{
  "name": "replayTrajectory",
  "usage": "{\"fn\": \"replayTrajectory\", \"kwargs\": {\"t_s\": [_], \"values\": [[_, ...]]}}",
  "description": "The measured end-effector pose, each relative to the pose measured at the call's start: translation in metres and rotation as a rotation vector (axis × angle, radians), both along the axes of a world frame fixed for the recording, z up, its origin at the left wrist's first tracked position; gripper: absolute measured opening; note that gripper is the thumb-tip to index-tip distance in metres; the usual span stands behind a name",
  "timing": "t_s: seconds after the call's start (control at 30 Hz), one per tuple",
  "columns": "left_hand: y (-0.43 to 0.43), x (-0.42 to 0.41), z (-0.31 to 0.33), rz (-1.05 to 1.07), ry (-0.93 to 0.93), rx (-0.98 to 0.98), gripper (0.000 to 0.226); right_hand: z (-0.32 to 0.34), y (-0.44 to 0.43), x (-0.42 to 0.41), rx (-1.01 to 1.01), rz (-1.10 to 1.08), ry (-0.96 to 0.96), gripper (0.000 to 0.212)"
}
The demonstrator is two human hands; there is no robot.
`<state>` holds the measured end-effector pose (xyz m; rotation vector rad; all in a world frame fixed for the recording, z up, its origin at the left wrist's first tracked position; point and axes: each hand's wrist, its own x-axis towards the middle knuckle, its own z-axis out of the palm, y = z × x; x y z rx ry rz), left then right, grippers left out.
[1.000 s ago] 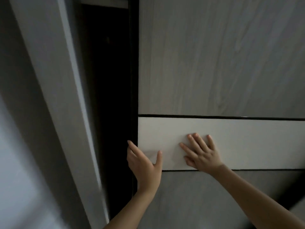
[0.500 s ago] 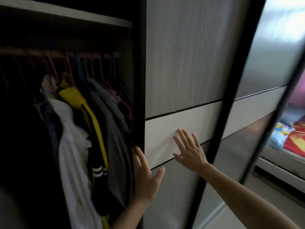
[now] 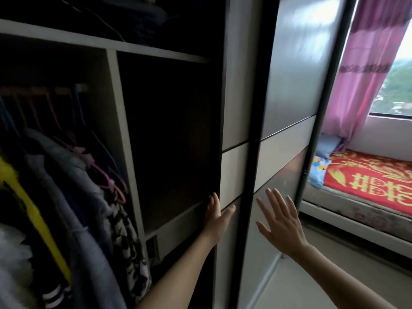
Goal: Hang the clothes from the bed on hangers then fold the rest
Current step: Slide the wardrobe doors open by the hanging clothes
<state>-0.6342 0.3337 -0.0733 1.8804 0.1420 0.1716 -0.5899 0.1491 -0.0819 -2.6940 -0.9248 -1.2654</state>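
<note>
Two grips released, left hand (image 3: 217, 216) flat on wardrobe door (image 3: 236, 85) edge, right hand (image 3: 281, 223) spread, bed (image 3: 367, 188) by window (image 3: 396, 85)

Daylight is coming in through the window (image 3: 394, 94) at the upper right, blowing out its top corner and lighting the curtain (image 3: 370, 63) and bed (image 3: 367, 181). It is glaring softly off the sliding door (image 3: 298, 54), while the wardrobe interior (image 3: 174, 130) is lying in deep shadow. The hanging clothes (image 3: 66, 197) are blurring at the left edge, and straight lines are bowing outward.

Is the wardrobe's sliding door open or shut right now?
Open. The sliding door sits pushed aside, overlapping the next panel, exposing hanging clothes and a dark compartment; the left hand is at its edge.
</note>
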Motion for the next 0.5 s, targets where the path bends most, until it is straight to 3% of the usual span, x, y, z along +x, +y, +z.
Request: {"fn": "replayTrajectory", "kwargs": {"t_s": [0.17, 0.5], "values": [[-0.026, 0.040, 0.010, 0.020, -0.004, -0.118, 0.077, -0.013, -0.055, 0.016, 0.022, -0.078, -0.025, 0.053], [-0.063, 0.095, 0.009, 0.126, -0.066, -0.066, 0.080, -0.035, -0.139, 0.031, 0.054, -0.217, -0.011, 0.053]]}}
